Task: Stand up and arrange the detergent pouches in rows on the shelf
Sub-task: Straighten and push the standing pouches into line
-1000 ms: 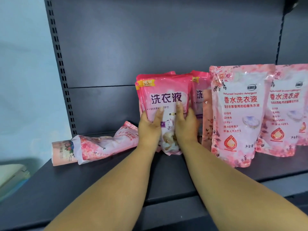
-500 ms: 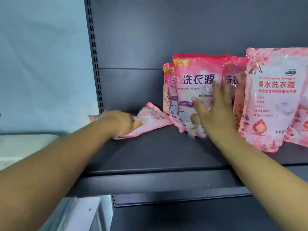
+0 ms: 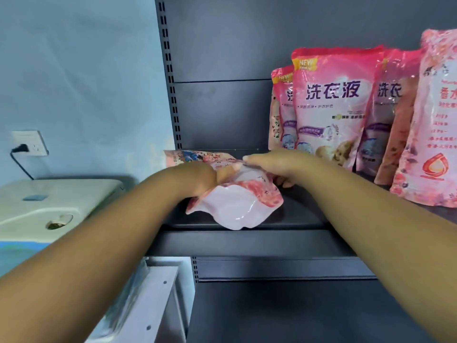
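Both your hands hold a floppy pink pouch at the shelf's left end.

Your left hand (image 3: 210,179) and right hand (image 3: 269,167) curl their fingers around the glossy, crinkled pouch (image 3: 235,206), bottom sagging over the dark metal shelf (image 3: 247,236) edge. Stiff flat pouches (image 3: 331,107) stand upright just right.

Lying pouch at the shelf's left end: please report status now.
Both hands, left and right, grip the lying pouch. Pouch not upright yet. Second lying pouch behind. Standing pouches close on the right.

The standing pouches (image 3: 331,107) are pink with purple words. The shelf (image 3: 247,241) is dark grey. The wall (image 3: 81,70) is light blue.
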The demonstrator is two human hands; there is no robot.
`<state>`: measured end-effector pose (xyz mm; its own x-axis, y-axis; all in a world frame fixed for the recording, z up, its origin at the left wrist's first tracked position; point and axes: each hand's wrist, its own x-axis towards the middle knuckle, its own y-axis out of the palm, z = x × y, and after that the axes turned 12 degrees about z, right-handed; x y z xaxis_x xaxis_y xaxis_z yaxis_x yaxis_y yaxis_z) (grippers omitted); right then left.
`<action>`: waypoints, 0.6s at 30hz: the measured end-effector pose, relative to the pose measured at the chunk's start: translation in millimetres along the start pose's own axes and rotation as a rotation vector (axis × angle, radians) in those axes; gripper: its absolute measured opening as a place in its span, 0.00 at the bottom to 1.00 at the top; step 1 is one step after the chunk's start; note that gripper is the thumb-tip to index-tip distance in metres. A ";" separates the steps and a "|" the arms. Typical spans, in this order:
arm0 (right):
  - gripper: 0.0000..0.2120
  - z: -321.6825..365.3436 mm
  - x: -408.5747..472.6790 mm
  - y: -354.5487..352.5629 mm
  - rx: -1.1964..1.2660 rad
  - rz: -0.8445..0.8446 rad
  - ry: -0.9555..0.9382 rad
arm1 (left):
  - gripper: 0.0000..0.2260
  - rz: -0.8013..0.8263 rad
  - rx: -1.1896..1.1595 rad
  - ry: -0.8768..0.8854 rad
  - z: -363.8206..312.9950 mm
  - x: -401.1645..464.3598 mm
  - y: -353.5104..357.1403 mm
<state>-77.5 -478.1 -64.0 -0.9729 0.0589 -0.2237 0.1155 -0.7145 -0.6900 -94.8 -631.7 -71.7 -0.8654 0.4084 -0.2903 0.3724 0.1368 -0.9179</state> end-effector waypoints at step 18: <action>0.15 20.0 -57.1 -53.0 0.591 -0.275 -0.677 | 0.09 -0.482 -1.335 0.701 -59.6 -7.9 -7.4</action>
<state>-32.1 -457.5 -0.9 -0.8821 -0.0074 0.4710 -0.0753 -0.9848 -0.1565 -70.8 -582.2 -46.5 -0.8055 0.3608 0.4701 0.4615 0.8796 0.1157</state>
